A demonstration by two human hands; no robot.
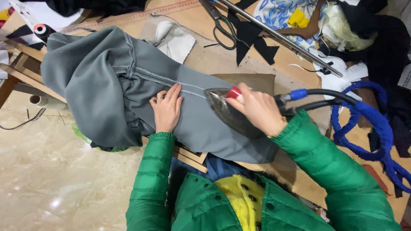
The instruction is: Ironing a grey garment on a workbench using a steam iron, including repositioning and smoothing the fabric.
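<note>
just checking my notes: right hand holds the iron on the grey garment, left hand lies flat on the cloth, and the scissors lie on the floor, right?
Not quite. The scissors lie on the worktable, above the grey garment, not on the floor; the head view shows it. The rest holds: the right hand holds the iron on the garment, and the left hand lies flat on the cloth.

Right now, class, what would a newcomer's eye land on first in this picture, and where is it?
The grey garment spread across the middle, with the left hand flat on its seam and the right hand gripping a dark steam iron beside it. Next, the coiled blue hose at the right, and scissors at the top.
</note>
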